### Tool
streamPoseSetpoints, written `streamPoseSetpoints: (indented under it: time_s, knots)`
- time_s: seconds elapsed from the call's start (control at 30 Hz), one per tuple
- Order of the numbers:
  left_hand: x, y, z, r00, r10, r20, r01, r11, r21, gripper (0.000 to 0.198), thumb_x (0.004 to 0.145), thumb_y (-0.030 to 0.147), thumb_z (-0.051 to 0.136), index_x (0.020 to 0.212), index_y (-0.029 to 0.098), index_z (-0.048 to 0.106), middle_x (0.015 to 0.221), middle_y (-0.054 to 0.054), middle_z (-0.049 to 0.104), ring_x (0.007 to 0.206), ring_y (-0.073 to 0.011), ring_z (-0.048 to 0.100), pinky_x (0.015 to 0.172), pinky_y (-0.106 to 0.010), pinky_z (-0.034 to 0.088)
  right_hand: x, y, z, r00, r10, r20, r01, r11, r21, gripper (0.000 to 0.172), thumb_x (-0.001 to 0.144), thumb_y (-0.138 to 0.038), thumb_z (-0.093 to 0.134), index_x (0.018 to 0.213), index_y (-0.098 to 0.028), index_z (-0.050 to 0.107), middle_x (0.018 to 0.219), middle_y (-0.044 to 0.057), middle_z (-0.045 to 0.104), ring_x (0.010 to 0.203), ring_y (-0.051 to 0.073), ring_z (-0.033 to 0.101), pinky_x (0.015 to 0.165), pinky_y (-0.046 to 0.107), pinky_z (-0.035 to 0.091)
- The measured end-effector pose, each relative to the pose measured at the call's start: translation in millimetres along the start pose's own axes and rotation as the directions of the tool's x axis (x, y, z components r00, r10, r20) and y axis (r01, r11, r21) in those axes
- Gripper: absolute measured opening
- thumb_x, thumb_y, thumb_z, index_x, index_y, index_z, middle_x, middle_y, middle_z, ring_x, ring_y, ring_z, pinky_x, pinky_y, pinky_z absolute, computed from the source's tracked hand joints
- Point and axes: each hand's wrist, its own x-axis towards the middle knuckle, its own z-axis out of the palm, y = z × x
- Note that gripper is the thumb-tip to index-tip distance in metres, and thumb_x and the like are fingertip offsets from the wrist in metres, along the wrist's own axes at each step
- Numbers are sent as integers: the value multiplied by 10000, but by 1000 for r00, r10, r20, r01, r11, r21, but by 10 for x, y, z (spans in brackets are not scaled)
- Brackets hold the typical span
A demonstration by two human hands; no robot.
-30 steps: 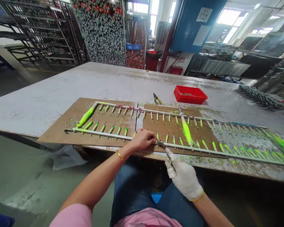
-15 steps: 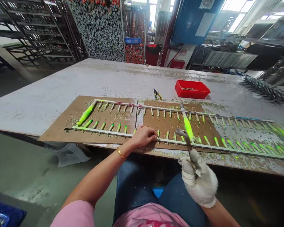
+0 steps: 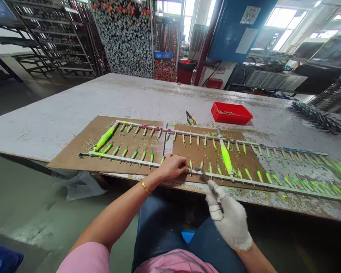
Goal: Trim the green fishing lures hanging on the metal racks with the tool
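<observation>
Pliers (image 3: 190, 118), red tray (image 3: 231, 113) past the rack (image 3: 216, 175) — left hand (image 3: 172, 167) gripping its rail (image 3: 125, 159), gloved right hand (image 3: 229, 216) shut on tool (image 3: 207, 179)

Factory workshop: tall steel racks (image 3: 53, 41), stacked rods (image 3: 122, 38), long paint-stained worktable (image 3: 74, 110).

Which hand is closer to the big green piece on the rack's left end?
Left hand: it rests on the white rack, right of the green piece. The gloved right hand, holding a metal tool, is farther right, off the table's near edge.
</observation>
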Motion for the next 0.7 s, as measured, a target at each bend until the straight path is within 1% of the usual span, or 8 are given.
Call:
streamPoseSetpoints:
  time_s: [0.07, 0.13, 0.23, 0.37, 0.43, 0.53, 0.63, 0.7]
  knots:
    - [-2, 1, 5, 1000, 1, -13, -1, 1000, -5, 113, 909, 304, 648, 911, 220, 722, 906, -5, 759, 868, -173, 642, 975, -337, 358, -1, 8, 1, 994, 7, -109, -6, 1000, 16, 475, 971, -252, 561, 1442, -190, 560, 1023, 91, 784, 792, 189, 743, 770, 285, 590]
    - [-3, 4, 7, 1000, -1, -23, 1, 1000, -5, 110, 907, 302, 647, 910, 219, 718, 906, -5, 756, 864, -173, 640, 980, -340, 359, -6, 18, 6, 990, -18, -138, 16, 1000, -15, 464, 963, -268, 579, 1419, -185, 585, 905, 74, 786, 692, 180, 723, 719, 283, 589]
    - [-3, 6, 10, 1000, -10, -28, 10, 1000, -5, 104, 890, 314, 672, 911, 221, 711, 886, -2, 750, 858, -174, 639, 988, -348, 360, -14, 23, 7, 1000, -23, 20, 24, 998, -51, 408, 992, -258, 516, 1377, -184, 629, 802, 51, 775, 582, 143, 683, 668, 247, 577]
    - [5, -9, 22, 999, -5, -33, 4, 1000, -16, 90, 881, 305, 687, 894, 218, 703, 886, 4, 750, 846, -167, 638, 994, -346, 355, -44, 26, -39, 997, 43, -64, -45, 998, -32, 465, 991, -287, 537, 1447, -199, 555, 1112, 106, 770, 861, 209, 746, 811, 334, 596]
    - [12, -16, 26, 999, -4, -37, 4, 1000, -23, 81, 880, 298, 691, 891, 218, 704, 882, 14, 747, 841, -162, 639, 992, -341, 353, -48, 24, -36, 996, 26, -88, -31, 998, -58, 465, 977, -308, 563, 1432, -213, 575, 989, 81, 787, 767, 218, 740, 735, 344, 600]
    - [15, -18, 26, 999, -16, -32, 15, 999, -34, 75, 875, 297, 702, 885, 223, 705, 868, 27, 742, 855, -164, 643, 987, -343, 348, -28, 11, -6, 999, -35, -14, 34, 997, -76, 409, 982, -259, 538, 1377, -200, 628, 806, 43, 779, 569, 173, 684, 600, 280, 562]
    - [14, -17, 24, 1000, -12, -26, 11, 999, -36, 73, 869, 292, 708, 871, 219, 703, 878, 25, 746, 865, -167, 646, 980, -350, 342, -35, 9, -35, 1000, -12, -26, 10, 999, -47, 435, 986, -248, 535, 1413, -189, 592, 1001, 86, 788, 753, 190, 740, 723, 289, 585]
    - [15, -20, 26, 1000, -4, -30, 3, 999, -40, 69, 869, 286, 706, 867, 217, 702, 887, 24, 749, 865, -165, 647, 985, -352, 337, -63, 15, -58, 997, 25, -69, -27, 999, -25, 472, 979, -278, 551, 1444, -194, 564, 1006, 93, 783, 814, 215, 742, 774, 329, 593]
